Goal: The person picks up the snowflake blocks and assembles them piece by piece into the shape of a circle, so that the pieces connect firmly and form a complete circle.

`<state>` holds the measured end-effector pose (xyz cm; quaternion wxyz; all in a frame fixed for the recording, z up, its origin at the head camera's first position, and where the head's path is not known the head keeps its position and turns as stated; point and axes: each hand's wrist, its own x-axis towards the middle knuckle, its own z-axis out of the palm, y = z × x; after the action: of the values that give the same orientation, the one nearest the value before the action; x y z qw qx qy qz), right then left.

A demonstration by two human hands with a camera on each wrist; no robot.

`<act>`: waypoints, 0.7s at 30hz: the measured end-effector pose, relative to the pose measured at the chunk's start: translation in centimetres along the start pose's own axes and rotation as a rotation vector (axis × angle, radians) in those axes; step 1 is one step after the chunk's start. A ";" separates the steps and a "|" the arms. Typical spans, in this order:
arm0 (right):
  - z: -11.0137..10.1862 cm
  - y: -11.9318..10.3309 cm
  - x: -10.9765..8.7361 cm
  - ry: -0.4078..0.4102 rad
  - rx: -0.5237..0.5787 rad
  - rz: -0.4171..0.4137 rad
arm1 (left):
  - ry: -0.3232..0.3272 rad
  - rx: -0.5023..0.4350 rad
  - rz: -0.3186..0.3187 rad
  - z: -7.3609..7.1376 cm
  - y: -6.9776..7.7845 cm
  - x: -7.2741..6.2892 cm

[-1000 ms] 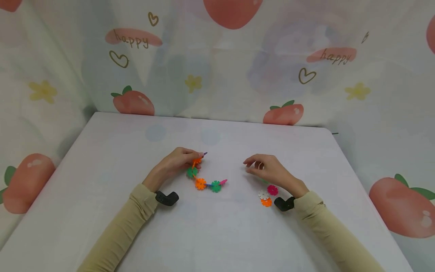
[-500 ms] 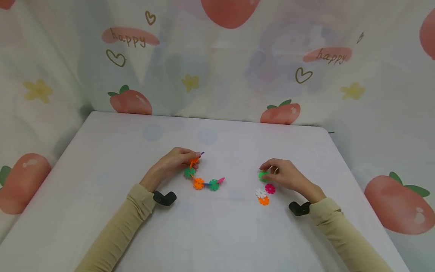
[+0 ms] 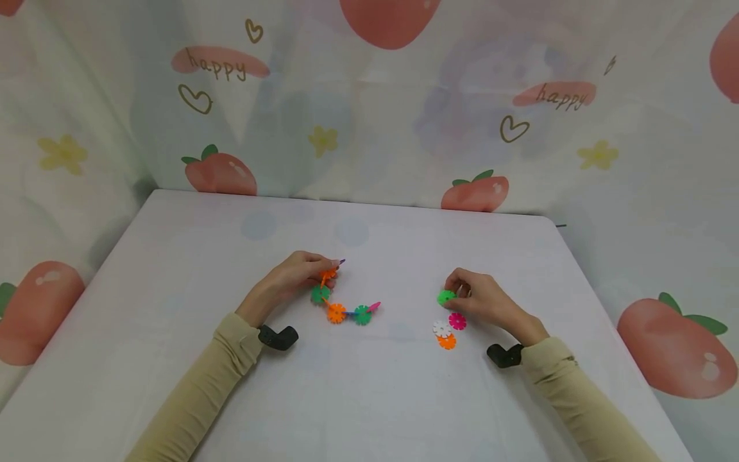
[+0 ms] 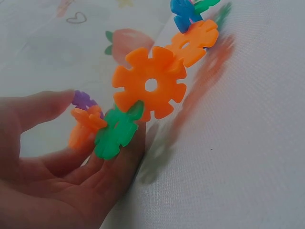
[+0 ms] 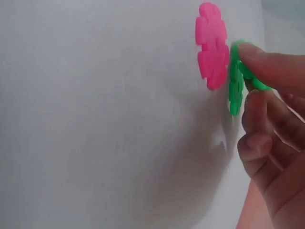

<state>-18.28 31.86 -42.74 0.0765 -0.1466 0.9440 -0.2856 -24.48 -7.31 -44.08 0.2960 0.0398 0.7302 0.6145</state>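
A chain of interlocked plastic snowflake discs curves on the white table; its orange disc (image 3: 337, 313) and green disc (image 3: 362, 314) lie toward the front, ending in a pink disc (image 3: 375, 306). My left hand (image 3: 291, 276) pinches the chain's far end, where a purple disc (image 4: 84, 100) meets the thumb and an orange disc (image 4: 86, 125) sits in the fingers. Over on the right, my right hand (image 3: 482, 298) pinches a bright green snowflake disc (image 3: 446, 297) between thumb and fingers. In the right wrist view, that green disc stands close beside a loose pink disc (image 5: 212, 47).
Just in front of the right hand lie a white disc (image 3: 442, 328) and a loose orange disc (image 3: 447, 342), partly overlapping. Black wrist cameras stick out near each cuff. A cloth backdrop (image 3: 369, 128) with printed fruit rises behind the table (image 3: 369, 398).
My right hand has moved right and toward the front and taken hold of the green disc. The left hand keeps its hold on the chain, almost still.
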 end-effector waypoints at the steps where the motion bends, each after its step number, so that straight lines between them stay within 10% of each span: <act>1: 0.1 0.0 0.1 0.005 0.001 -0.001 | 0.000 0.000 0.000 0.0 0.0 0.0; 21: 2.7 -4.6 5.0 0.002 0.329 0.000 | 0.007 0.013 -0.009 -0.1 -0.1 -0.1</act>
<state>-21.31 25.22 -42.73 0.0988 -0.1316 0.8845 -0.4366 -24.48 -7.47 -44.11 0.2959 0.0362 0.7354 0.6085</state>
